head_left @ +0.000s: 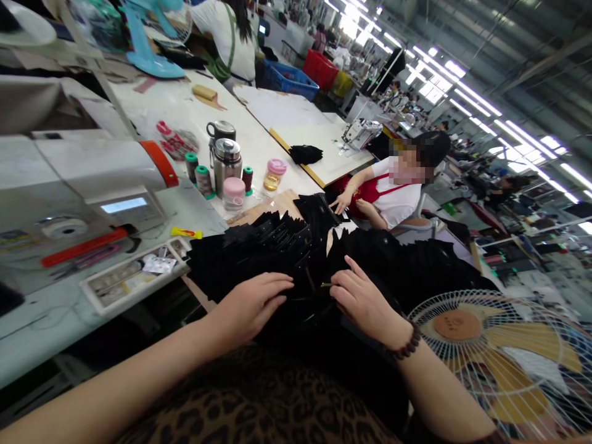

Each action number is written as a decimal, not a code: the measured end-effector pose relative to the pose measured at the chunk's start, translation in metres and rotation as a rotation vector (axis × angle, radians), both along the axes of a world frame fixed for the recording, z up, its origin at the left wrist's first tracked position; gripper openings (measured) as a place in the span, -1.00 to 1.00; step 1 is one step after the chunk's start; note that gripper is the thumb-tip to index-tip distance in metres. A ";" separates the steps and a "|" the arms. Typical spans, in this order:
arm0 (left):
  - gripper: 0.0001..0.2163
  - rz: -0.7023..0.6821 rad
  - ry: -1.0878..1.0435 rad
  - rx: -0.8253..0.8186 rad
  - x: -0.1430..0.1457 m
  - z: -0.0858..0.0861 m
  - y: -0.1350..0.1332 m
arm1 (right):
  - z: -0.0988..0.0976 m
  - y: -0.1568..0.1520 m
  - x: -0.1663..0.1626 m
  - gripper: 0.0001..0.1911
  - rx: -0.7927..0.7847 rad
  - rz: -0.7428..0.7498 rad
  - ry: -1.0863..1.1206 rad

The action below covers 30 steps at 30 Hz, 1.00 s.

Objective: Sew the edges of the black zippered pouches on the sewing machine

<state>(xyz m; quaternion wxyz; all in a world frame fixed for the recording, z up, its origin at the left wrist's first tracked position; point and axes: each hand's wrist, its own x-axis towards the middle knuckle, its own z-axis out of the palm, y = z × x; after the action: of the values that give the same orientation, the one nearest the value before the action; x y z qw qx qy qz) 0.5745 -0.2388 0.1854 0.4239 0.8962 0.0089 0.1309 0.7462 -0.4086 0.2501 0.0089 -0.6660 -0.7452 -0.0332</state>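
Note:
Black fabric pieces point(259, 240) lie in a long overlapping pile in front of me, with small shiny dots on some of them. My left hand point(252, 305) is at the near side of the pile, thumb and fingers closed on a black fabric piece point(305, 308). Opposite it, my right hand point(365, 302) is curled in a pinch, index finger raised. A thin, small yellowish thing point(326, 285) sticks out from its fingertips toward the left; its kind is too small to make out. Dark cloth hides where the fabric piece ends.
A sewing machine point(78, 185) and a parts tray point(134, 277) stand at left. Behind the pile are thread spools point(202, 180), a steel flask point(226, 163) and jars point(234, 193). A co-worker point(393, 191) sits across, hands at the fabric. A caged fan point(504, 351) stands close at right.

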 end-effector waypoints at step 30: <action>-0.75 0.012 0.143 0.165 0.033 0.008 0.000 | 0.020 0.011 0.008 -0.80 -0.254 -0.144 0.054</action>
<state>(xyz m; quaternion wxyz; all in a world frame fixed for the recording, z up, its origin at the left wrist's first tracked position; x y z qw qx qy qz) 0.6072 -0.2384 0.1934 0.3459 0.9351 0.0335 0.0692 0.7545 -0.3980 0.2697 -0.0576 -0.7140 -0.6933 0.0786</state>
